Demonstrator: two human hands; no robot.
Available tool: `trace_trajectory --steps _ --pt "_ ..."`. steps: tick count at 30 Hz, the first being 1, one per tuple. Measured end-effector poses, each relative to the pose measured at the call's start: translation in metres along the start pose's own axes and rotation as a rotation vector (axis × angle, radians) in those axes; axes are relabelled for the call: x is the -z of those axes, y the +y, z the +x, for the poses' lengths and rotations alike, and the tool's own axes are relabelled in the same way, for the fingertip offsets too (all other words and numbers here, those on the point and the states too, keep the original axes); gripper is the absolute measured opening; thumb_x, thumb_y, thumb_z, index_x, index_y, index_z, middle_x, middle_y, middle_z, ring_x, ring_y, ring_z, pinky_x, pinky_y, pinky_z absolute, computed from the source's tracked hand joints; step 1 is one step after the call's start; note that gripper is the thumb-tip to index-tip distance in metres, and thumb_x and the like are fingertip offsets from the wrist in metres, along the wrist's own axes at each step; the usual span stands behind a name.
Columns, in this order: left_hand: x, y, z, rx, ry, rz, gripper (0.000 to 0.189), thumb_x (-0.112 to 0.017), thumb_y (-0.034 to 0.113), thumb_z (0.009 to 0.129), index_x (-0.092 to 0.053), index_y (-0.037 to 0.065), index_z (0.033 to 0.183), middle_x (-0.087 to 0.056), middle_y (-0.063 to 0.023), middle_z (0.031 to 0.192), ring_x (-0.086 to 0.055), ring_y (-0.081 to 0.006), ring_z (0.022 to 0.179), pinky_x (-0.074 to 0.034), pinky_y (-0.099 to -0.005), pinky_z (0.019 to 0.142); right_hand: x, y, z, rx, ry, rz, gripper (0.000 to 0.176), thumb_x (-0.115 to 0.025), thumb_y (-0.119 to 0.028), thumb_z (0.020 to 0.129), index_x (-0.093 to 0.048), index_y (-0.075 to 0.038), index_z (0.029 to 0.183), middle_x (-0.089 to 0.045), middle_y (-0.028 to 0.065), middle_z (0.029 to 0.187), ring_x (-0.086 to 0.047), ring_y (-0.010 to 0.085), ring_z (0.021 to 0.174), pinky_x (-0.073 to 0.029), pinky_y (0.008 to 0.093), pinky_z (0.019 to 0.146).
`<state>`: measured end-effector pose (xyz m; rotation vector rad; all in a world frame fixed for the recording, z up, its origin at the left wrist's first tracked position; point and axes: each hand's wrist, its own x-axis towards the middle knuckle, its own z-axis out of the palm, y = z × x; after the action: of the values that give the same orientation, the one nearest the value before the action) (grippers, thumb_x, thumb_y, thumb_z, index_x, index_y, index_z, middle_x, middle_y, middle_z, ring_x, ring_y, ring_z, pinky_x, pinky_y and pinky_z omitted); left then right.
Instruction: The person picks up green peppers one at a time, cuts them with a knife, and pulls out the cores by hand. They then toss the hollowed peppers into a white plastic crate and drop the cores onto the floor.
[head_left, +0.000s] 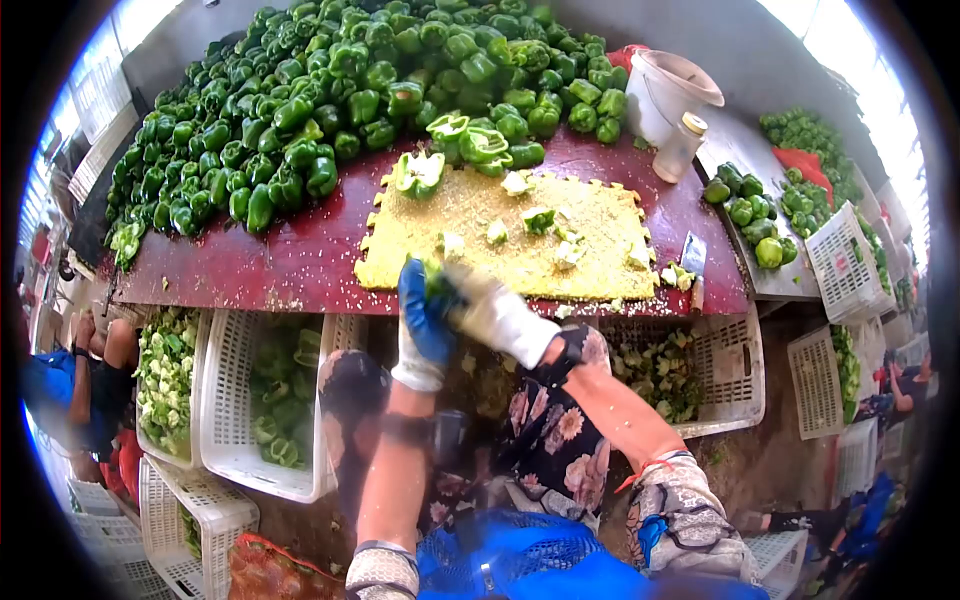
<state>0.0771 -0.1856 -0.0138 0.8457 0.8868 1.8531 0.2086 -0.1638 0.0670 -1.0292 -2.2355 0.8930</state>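
Observation:
In front of the yellow foam mat, my left hand [425,325] in a blue-and-white glove is closed around a green bell pepper [434,280], which shows only in part and is blurred. My right hand [500,315], in a white glove with dark fingertips, meets it there; its fingers are smeared by motion. Cut pepper halves [418,175] and pale cores [515,184] lie on the foam mat [600,205]. A knife [693,258] rests by the mat's right corner.
A large heap of green bell peppers [330,90] covers the back of the red table [240,270]. A white bucket [665,100] and a jar [680,150] stand at right. Below are crates with pepper halves [285,400] and cores [655,370]. Other people sit at both sides.

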Motion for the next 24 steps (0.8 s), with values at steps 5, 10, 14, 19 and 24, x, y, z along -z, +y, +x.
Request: trace_trajectory --steps 5,10,14,19,24 --pt "0.048 0.048 0.02 0.352 0.139 -0.927 0.029 -0.068 0.037 0.092 -0.063 0.009 0.102 -0.067 -0.009 0.096 -0.065 -0.0244 0.093 -0.056 -0.0453 0.092 0.018 0.004 0.03 -0.167 -0.115 -0.002 0.062 -0.063 -0.037 0.095 -0.041 -0.012 0.147 -0.042 0.0182 0.149 -0.049 0.0319 0.131 -0.042 0.0337 0.112" --pt "0.091 0.108 0.029 -0.164 0.419 -0.96 0.059 -0.07 0.051 0.087 -0.059 0.004 0.121 -0.065 -0.0178 0.118 -0.062 -0.0369 0.109 -0.048 -0.0562 0.104 0.036 0.044 0.093 -0.298 0.185 -0.146 0.051 -0.072 -0.029 0.088 -0.056 -0.01 0.132 -0.063 0.0182 0.123 -0.062 0.0299 0.111 -0.05 0.039 0.098" --pt "0.091 0.08 0.031 0.165 0.238 -0.904 0.058 -0.057 0.049 0.096 -0.051 0.007 0.135 -0.063 -0.0191 0.124 -0.061 -0.0389 0.113 -0.046 -0.0575 0.105 0.015 0.101 0.169 0.004 0.269 -0.451 0.059 -0.073 -0.027 0.084 -0.052 -0.007 0.135 -0.057 0.0231 0.131 -0.053 0.0383 0.124 -0.042 0.0421 0.105" --pt "0.082 0.052 0.027 0.201 0.09 -0.744 0.048 -0.046 0.042 0.102 -0.053 0.007 0.135 -0.061 -0.0208 0.127 -0.061 -0.0369 0.115 -0.048 -0.0538 0.103 -0.012 0.087 0.231 -0.211 -0.047 -0.803 0.06 -0.066 -0.026 0.088 -0.047 -0.014 0.144 -0.045 0.0147 0.149 -0.045 0.0357 0.136 -0.038 0.0471 0.112" --pt "0.071 0.041 0.024 0.26 0.183 -0.526 0.04 -0.051 0.03 0.103 -0.051 0.008 0.136 -0.062 -0.0156 0.118 -0.065 -0.032 0.105 -0.054 -0.0476 0.094 -0.027 0.111 0.229 0.049 0.098 -0.994 0.056 -0.066 -0.011 0.08 -0.058 -0.022 0.133 -0.06 0.017 0.122 -0.056 0.0332 0.116 -0.048 0.0453 0.095"
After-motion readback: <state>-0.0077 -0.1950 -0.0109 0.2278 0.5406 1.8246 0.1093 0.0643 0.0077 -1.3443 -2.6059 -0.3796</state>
